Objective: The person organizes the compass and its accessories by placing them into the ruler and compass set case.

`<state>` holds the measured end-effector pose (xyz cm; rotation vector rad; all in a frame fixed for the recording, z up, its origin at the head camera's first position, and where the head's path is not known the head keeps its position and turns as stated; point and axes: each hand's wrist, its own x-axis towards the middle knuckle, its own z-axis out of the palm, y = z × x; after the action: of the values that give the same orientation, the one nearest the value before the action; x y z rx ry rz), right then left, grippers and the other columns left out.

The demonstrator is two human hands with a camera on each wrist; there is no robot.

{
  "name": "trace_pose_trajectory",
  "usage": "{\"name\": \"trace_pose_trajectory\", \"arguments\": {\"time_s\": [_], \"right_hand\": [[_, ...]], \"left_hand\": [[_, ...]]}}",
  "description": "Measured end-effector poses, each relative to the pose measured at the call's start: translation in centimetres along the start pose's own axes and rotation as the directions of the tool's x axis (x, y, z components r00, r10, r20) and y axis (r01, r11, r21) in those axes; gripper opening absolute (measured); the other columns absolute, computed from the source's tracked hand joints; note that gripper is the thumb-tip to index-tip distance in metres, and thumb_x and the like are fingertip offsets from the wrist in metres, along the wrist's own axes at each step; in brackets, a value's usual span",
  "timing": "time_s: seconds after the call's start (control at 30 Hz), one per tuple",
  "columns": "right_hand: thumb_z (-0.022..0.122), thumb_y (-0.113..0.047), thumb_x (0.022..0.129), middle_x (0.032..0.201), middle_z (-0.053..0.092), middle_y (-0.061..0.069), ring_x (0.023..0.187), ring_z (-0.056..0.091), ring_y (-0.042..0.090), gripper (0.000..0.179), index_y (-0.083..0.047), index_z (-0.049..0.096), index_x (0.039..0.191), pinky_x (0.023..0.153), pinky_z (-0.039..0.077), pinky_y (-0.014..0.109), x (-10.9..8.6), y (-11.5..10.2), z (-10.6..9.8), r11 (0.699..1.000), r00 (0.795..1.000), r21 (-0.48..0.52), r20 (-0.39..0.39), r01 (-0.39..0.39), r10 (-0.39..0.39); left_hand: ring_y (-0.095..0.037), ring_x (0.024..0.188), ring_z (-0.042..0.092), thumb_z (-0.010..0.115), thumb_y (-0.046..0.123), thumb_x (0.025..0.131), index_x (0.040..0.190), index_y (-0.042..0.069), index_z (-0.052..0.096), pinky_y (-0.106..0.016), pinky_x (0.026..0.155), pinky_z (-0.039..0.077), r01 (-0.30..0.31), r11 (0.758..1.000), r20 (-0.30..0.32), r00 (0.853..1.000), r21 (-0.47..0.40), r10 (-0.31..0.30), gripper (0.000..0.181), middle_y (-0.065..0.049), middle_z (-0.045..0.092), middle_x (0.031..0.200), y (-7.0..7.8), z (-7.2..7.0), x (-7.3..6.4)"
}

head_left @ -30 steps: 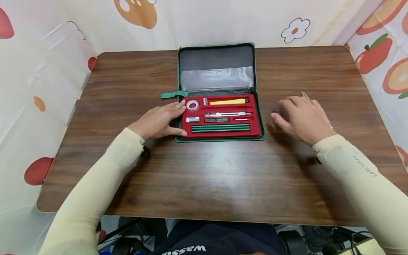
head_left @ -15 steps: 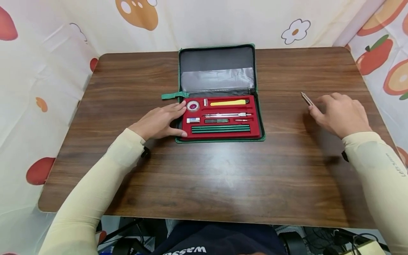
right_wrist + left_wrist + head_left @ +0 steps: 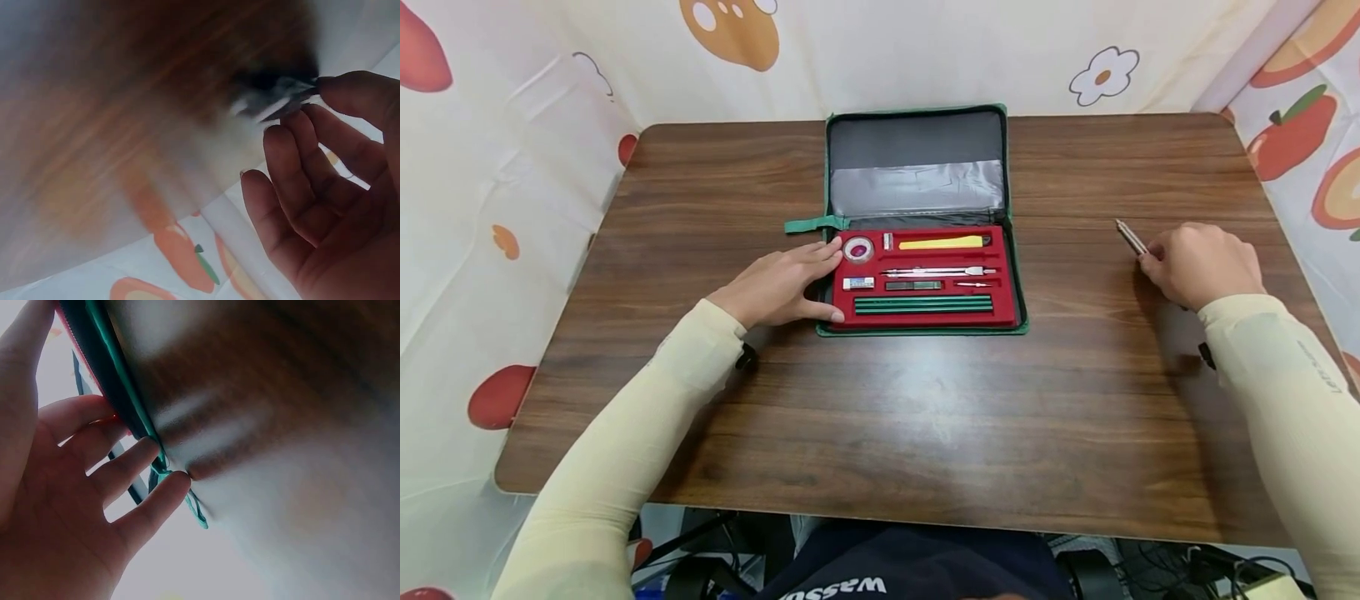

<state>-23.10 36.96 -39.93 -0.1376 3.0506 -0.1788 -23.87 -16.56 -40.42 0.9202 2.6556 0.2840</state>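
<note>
A green zip case (image 3: 917, 192) lies unfolded on the wooden table, its red tray (image 3: 925, 258) facing up. In the tray are a white tape roll (image 3: 858, 249), a yellow cutter (image 3: 945, 242), a drawing compass (image 3: 938, 272), an eraser (image 3: 858, 283) and green pencils (image 3: 923, 305). My left hand (image 3: 782, 285) rests along the case's left edge, fingers spread; the left wrist view shows its fingertips touching the green rim (image 3: 128, 381). Over at the right, my right hand (image 3: 1202, 262) pinches the near end of a slim silver pen-like tool (image 3: 1131, 237), blurred in the right wrist view.
The brown table (image 3: 925, 433) spreads around the case. A green strap (image 3: 815, 224) sticks out from the case's left side. Printed curtains (image 3: 955, 58) stand behind the table and at both sides.
My right hand has moved right from above the silver pen-like tool, then curled its fingers in at the tool's near end. The left hand has stayed on the case.
</note>
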Motion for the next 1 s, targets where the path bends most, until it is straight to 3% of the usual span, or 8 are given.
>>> {"name": "trace_pose_trajectory", "arguments": {"time_s": [0.1, 0.33, 0.5, 0.63, 0.8, 1.0], "right_hand": [[0.065, -0.019, 0.092, 0.063, 0.058, 0.006, 0.061, 0.052, 0.031, 0.019, -0.006, 0.072, 0.081, 0.048, 0.04, 0.052, 0.1, -0.1, 0.1, 1.0, 1.0, 0.005, 0.003, -0.001, 0.001], [0.07, -0.026, 0.089, 0.069, 0.062, 0.008, 0.064, 0.055, 0.031, 0.02, -0.007, 0.073, 0.084, 0.049, 0.041, 0.055, 0.3, -0.5, 0.2, 1.0, 1.0, 0.012, 0.001, -0.001, 0.001], [0.064, -0.024, 0.085, 0.062, 0.054, 0.004, 0.059, 0.05, 0.027, 0.018, -0.012, 0.068, 0.072, 0.044, 0.034, 0.045, 0.4, -1.9, -0.3, 1.0, 0.997, 0.014, -0.07, 0.023, -0.022], [0.062, -0.022, 0.082, 0.064, 0.058, 0.005, 0.057, 0.051, 0.027, 0.014, -0.011, 0.068, 0.076, 0.042, 0.032, 0.043, 0.4, -3.5, -1.0, 0.998, 0.987, 0.033, -0.151, 0.057, -0.051], [0.063, -0.02, 0.081, 0.072, 0.064, 0.008, 0.06, 0.056, 0.027, 0.012, -0.008, 0.066, 0.083, 0.045, 0.036, 0.045, 0.2, -5.9, -1.4, 0.99, 0.96, 0.089, -0.266, 0.112, -0.085], [0.067, -0.014, 0.083, 0.075, 0.065, 0.009, 0.063, 0.057, 0.025, 0.008, -0.009, 0.061, 0.083, 0.052, 0.041, 0.047, -0.3, -8.6, -1.5, 0.958, 0.888, 0.105, -0.412, 0.267, -0.202]], "left_hand": [[-0.027, 0.15, 0.022, 0.066, 0.068, 0.084, 0.159, 0.014, 0.027, -0.056, 0.109, 0.037, 0.001, 1.0, 0.004, 1.0, 0.001, -0.001, 0.1, -0.002, 0.018, 0.166, 0.0, 0.0, 0.0], [-0.027, 0.15, 0.022, 0.066, 0.068, 0.084, 0.159, 0.014, 0.027, -0.055, 0.109, 0.038, -0.004, 1.0, 0.005, 1.0, 0.002, 0.004, 0.1, -0.002, 0.018, 0.166, 0.0, 0.0, 0.1], [-0.027, 0.15, 0.022, 0.065, 0.068, 0.085, 0.159, 0.013, 0.026, -0.055, 0.11, 0.038, -0.005, 1.0, 0.003, 1.0, 0.006, 0.005, 0.1, -0.003, 0.018, 0.166, -0.2, 0.1, 0.0], [-0.027, 0.15, 0.021, 0.064, 0.069, 0.085, 0.159, 0.014, 0.025, -0.055, 0.11, 0.037, -0.002, 1.0, 0.006, 1.0, 0.009, 0.002, 0.1, -0.002, 0.017, 0.166, -0.2, 0.1, 0.0], [-0.027, 0.15, 0.021, 0.064, 0.069, 0.085, 0.159, 0.014, 0.025, -0.056, 0.11, 0.036, -0.001, 1.0, 0.007, 1.0, 0.005, 0.001, 0.1, -0.002, 0.017, 0.166, -0.2, 0.1, -0.1], [-0.027, 0.15, 0.021, 0.065, 0.067, 0.086, 0.159, 0.013, 0.026, -0.055, 0.11, 0.036, -0.01, 1.0, -0.004, 1.0, 0.004, 0.01, 0.099, -0.003, 0.017, 0.166, -0.1, 0.1, -0.2]]}}
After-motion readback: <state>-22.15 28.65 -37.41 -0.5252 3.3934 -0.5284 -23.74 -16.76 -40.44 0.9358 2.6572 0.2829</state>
